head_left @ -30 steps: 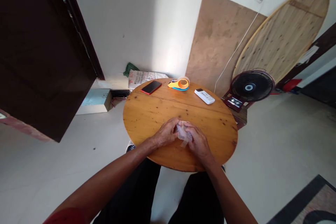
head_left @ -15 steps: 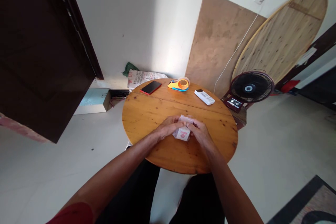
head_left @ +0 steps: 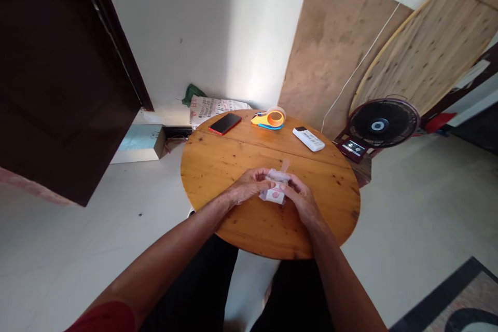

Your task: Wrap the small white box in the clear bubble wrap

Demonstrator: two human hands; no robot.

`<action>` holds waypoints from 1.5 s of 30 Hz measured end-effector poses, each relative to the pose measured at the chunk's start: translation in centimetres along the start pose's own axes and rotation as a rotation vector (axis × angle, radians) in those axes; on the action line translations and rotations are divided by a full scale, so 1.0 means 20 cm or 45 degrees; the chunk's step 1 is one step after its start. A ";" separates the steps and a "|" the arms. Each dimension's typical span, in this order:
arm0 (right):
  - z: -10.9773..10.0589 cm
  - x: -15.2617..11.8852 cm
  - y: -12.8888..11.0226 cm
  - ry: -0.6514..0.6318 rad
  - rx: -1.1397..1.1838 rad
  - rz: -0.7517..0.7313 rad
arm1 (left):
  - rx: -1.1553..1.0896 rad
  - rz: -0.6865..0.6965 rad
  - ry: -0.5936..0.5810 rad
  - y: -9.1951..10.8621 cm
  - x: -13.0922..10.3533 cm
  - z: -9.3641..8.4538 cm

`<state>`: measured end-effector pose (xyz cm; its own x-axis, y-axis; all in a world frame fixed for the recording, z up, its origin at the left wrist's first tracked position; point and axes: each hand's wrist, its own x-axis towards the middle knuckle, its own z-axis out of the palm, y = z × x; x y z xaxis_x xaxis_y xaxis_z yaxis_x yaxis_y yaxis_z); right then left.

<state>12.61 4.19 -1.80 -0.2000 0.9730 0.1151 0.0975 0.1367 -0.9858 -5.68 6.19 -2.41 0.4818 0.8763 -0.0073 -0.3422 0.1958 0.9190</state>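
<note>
- Left hand (head_left: 246,188) and right hand (head_left: 301,200) met over the near half of the round wooden table (head_left: 218,166), fingers curled onto a small clear-wrapped packet (head_left: 274,192) with a pink mark.
- Packet was pinched between both hands, just above the tabletop; a strip of clear tape (head_left: 285,165) stood up from its far edge.
- Risk, as judged: the loose strip could fold and stick to itself or a finger, since neither hand held it down.
- Tape dispenser (head_left: 271,118), phone (head_left: 224,123) and remote (head_left: 308,139) lay well apart at the far rim.
</note>
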 end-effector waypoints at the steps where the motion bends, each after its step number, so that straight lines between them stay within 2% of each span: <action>1: 0.00 0.00 0.00 -0.001 -0.002 0.005 | 0.010 0.000 0.018 0.00 0.00 0.00; 7: 0.02 -0.01 -0.01 0.057 -0.200 -0.030 | 0.073 0.029 0.023 -0.02 0.01 -0.01; 13: 0.02 0.00 0.02 0.126 -0.530 -0.364 | 0.143 0.072 0.005 -0.02 0.02 -0.01; 16: 0.01 -0.01 0.03 0.144 -0.666 -0.462 | 0.174 0.094 -0.017 -0.02 0.02 -0.01; 19: 0.02 -0.01 0.03 0.157 -0.765 -0.492 | 0.222 0.123 -0.010 -0.03 0.03 0.00; 24: 0.02 0.01 0.06 0.233 -0.901 -0.525 | 0.396 0.227 0.088 -0.06 0.05 0.01; 34: 0.04 0.04 0.06 0.368 -0.885 -0.646 | 0.530 0.280 0.089 -0.06 0.07 0.01; 45: 0.03 -0.01 0.04 0.347 -1.127 -0.748 | 0.596 0.285 0.158 -0.07 0.07 0.01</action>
<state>12.19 3.97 -2.77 -0.2327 0.7061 0.6688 0.7449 0.5715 -0.3442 -4.29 7.01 -3.61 0.3294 0.9251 0.1889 -0.0159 -0.1947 0.9807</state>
